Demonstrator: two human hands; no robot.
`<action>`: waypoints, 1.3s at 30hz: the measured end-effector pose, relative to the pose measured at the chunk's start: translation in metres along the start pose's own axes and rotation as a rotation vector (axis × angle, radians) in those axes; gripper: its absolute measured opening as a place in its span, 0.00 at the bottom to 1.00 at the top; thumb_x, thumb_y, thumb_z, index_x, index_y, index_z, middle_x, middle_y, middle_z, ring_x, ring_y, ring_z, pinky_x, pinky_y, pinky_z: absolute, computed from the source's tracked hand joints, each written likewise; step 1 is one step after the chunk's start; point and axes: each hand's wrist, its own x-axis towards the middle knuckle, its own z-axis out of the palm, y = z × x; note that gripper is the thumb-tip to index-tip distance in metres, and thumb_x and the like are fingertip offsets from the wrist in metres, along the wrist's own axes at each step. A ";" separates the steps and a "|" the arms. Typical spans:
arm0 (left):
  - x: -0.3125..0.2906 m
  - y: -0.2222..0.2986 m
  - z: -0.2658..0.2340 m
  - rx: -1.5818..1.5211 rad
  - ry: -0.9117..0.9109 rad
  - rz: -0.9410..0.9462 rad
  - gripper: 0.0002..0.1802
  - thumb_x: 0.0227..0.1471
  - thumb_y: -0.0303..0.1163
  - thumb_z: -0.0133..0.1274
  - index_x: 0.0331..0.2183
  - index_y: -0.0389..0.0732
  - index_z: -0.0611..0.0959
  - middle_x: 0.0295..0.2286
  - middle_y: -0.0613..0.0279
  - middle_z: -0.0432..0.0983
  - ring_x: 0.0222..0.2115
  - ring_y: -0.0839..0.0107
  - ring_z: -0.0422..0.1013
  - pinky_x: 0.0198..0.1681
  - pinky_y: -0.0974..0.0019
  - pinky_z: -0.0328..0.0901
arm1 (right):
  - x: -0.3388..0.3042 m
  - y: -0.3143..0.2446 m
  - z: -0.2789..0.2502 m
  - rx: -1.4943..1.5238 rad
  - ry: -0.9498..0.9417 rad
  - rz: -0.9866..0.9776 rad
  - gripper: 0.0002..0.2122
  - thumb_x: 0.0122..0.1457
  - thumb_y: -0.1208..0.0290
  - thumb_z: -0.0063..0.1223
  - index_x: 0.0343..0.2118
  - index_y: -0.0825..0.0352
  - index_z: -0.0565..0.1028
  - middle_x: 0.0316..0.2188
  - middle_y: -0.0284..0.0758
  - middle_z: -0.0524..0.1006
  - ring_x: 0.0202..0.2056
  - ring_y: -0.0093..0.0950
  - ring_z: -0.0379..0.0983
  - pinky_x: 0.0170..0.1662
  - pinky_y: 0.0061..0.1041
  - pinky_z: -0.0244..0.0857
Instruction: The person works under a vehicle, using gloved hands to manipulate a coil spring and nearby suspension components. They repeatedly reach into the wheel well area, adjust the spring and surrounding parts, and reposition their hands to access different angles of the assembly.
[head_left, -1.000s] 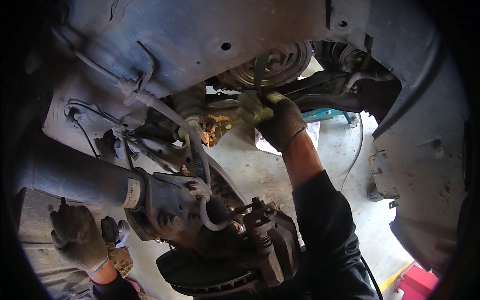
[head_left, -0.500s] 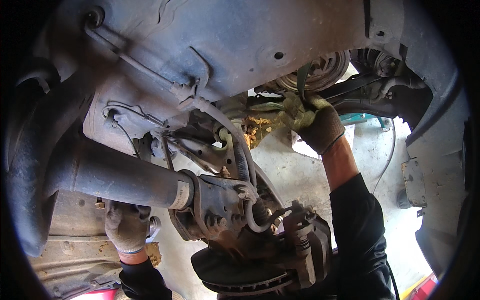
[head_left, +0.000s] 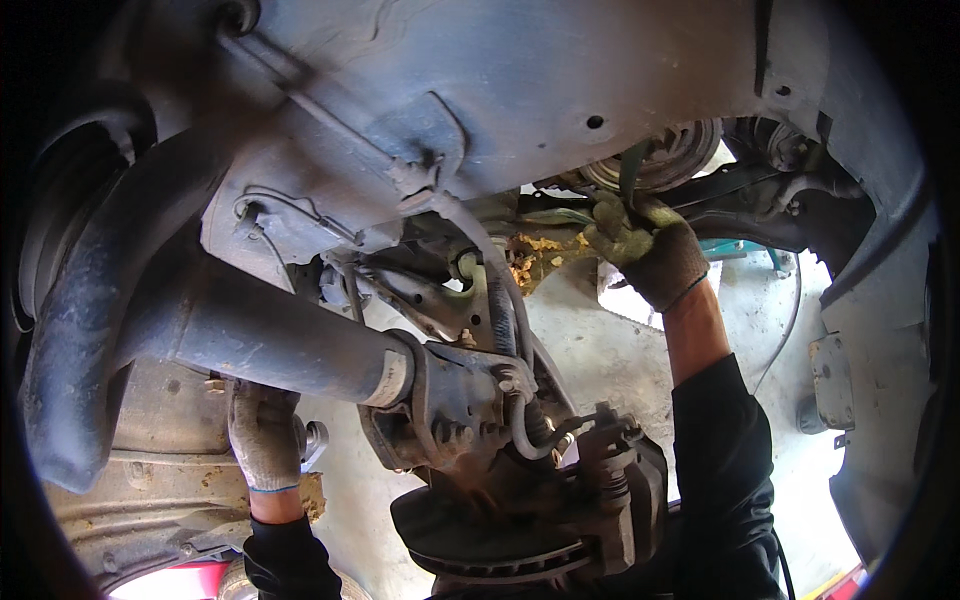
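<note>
My right hand (head_left: 655, 250), in a worn yellow-grey work glove, reaches up under the car. Its fingers are closed on a dark, flat drive belt (head_left: 631, 172), which hangs down from a round, grooved pulley (head_left: 655, 160). Below the thick grey strut tube (head_left: 280, 325), my left hand (head_left: 264, 440) wears a similar glove. Its fingers are curled and their tips are hidden, so what they hold does not show. A shiny, rounded metal piece (head_left: 315, 440) sits right beside that hand.
Between my arms hang the brake disc (head_left: 480, 535) and its caliper (head_left: 635, 490). A rubber brake hose (head_left: 480, 240) runs down to the knuckle. Grey body panel (head_left: 540, 80) spans overhead. A thin cable (head_left: 788, 330) hangs at the right, above the pale floor (head_left: 620, 365).
My view has shifted, so most of the car parts appear a little farther right. The right hand stays at the belt, and the left hand stays below the strut, now a little straighter.
</note>
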 end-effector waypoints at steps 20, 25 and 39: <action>0.087 -0.056 -0.011 -1.013 -0.401 -0.251 0.26 0.66 0.41 0.48 0.60 0.39 0.71 0.55 0.53 0.72 0.54 0.60 0.70 0.61 0.52 0.63 | 0.001 0.011 -0.004 0.423 -0.013 0.039 0.14 0.66 0.72 0.50 0.51 0.73 0.72 0.49 0.42 0.77 0.51 0.33 0.76 0.58 0.34 0.71; 0.079 0.001 0.016 -0.530 -0.468 -0.085 0.24 0.65 0.38 0.48 0.58 0.39 0.73 0.54 0.53 0.73 0.53 0.60 0.71 0.60 0.53 0.64 | 0.005 0.024 -0.007 0.427 -0.005 0.060 0.15 0.71 0.71 0.36 0.53 0.75 0.68 0.48 0.46 0.75 0.51 0.38 0.75 0.59 0.44 0.71; 0.128 0.113 0.143 -0.259 -1.166 0.218 0.19 0.63 0.29 0.49 0.55 0.38 0.78 0.52 0.52 0.76 0.50 0.60 0.75 0.57 0.55 0.68 | 0.000 0.015 -0.007 0.476 0.007 0.104 0.16 0.71 0.73 0.37 0.56 0.78 0.68 0.49 0.47 0.75 0.49 0.36 0.76 0.56 0.41 0.73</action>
